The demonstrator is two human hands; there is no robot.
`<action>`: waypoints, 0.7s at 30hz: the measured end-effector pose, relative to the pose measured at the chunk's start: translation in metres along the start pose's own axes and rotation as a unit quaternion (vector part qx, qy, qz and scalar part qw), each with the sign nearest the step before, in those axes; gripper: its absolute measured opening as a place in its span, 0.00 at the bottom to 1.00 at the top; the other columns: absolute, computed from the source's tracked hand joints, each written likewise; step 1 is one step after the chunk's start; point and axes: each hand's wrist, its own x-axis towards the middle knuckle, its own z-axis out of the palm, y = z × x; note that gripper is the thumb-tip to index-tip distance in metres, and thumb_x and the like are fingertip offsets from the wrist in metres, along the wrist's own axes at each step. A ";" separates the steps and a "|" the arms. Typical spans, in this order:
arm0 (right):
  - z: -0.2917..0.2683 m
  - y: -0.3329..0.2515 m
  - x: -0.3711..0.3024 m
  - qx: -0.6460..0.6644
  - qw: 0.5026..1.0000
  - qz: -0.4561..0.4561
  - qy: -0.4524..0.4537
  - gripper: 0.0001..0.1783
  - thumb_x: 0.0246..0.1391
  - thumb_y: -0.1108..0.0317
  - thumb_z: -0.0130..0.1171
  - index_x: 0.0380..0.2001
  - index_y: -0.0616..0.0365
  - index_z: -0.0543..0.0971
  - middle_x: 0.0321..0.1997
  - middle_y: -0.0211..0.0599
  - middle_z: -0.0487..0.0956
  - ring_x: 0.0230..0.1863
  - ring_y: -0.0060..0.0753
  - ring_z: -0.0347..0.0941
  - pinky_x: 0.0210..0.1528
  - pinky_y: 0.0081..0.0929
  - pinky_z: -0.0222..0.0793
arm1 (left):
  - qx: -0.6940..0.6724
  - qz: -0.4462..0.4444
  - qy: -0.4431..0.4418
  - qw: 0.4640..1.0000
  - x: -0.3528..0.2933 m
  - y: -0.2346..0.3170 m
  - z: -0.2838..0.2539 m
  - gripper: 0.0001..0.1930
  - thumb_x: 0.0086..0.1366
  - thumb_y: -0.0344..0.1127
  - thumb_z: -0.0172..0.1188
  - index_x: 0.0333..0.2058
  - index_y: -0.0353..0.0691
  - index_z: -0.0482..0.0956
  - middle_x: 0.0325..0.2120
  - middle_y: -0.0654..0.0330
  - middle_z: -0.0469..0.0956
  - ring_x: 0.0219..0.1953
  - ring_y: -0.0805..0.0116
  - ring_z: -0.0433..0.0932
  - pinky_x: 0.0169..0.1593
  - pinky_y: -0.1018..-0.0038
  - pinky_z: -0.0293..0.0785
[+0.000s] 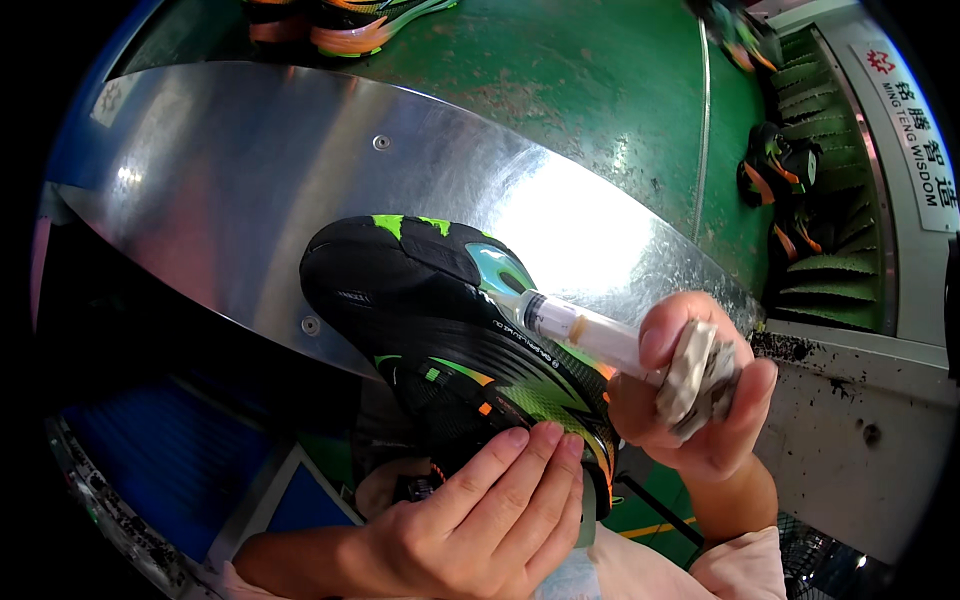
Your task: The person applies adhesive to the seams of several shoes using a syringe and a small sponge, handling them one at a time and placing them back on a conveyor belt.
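Observation:
A black sneaker (400,290) with green and orange trim is tilted on its side, its sole edge turned up and its toe toward the upper left. My left hand (470,530) grips its upper, fingers together and flat against the side; the thumb is hidden. Closed around a clear syringe (600,340), my right hand (735,440) also has a crumpled grey-white wad (695,380) in its fingers. The syringe tip meets, or nearly meets, the seam between sole and upper beside a pale blue sole patch; actual contact is hard to tell.
A shiny metal plate (250,180) with screws lies under and beyond the sneaker. Past it runs a green belt (560,90) with more sneakers (375,22) at the far left and right. Green strip flaps (825,240) hang at an opening on the right.

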 end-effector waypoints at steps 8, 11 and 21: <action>-0.008 0.013 -0.031 -0.006 0.999 -0.021 0.024 0.43 0.50 0.32 0.48 0.47 0.69 0.68 0.38 0.39 0.75 0.36 0.22 0.71 0.39 0.20 0.67 | -0.009 -0.001 -0.005 1.000 -0.006 0.003 0.002 0.08 0.59 0.35 0.53 0.35 0.42 0.79 0.40 0.58 0.80 0.44 0.60 0.79 0.54 0.65 0.71; -0.017 0.023 -0.054 0.031 0.999 -0.003 0.044 0.44 0.49 0.30 0.47 0.44 0.68 0.69 0.34 0.37 0.74 0.31 0.21 0.70 0.33 0.18 0.66 | 0.010 0.038 -0.026 0.999 -0.017 0.000 0.001 0.08 0.60 0.35 0.54 0.37 0.43 0.78 0.40 0.59 0.80 0.45 0.60 0.79 0.55 0.64 0.69; -0.030 0.039 -0.112 0.133 0.987 0.008 0.085 0.43 0.49 0.31 0.48 0.44 0.67 0.67 0.32 0.35 0.70 0.24 0.21 0.66 0.24 0.18 0.60 | 0.038 0.025 -0.008 0.999 -0.052 0.007 0.014 0.09 0.62 0.35 0.52 0.39 0.46 0.79 0.42 0.63 0.80 0.50 0.62 0.76 0.58 0.65 0.66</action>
